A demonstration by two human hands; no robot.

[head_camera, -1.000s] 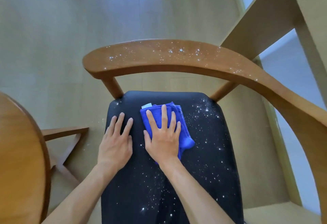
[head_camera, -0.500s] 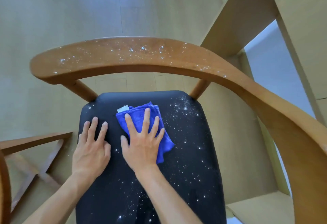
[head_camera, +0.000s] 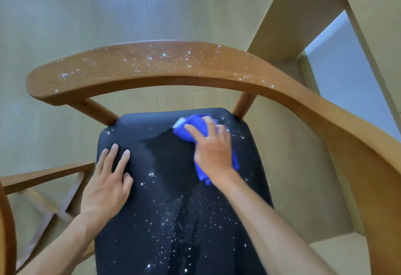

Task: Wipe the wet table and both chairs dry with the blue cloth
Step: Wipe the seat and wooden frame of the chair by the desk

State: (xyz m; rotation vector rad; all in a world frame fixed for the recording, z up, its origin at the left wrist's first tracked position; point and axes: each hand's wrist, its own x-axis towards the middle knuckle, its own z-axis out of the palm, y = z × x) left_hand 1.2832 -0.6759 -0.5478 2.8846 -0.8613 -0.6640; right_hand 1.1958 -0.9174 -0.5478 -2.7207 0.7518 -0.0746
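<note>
Head view | right hand [head_camera: 213,153] flat, fingers straight, pressing blue cloth [head_camera: 196,132] at far right of black chair seat [head_camera: 152,220] | left hand [head_camera: 107,185] flat, released, resting on seat's left | droplets on backrest [head_camera: 152,66]

Both forearms are bare to the frame's edge, and the hands [head_camera: 104,188] wear nothing.

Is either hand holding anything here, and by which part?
Right hand presses flat on top of the folded blue cloth; left hand holds nothing.
</note>
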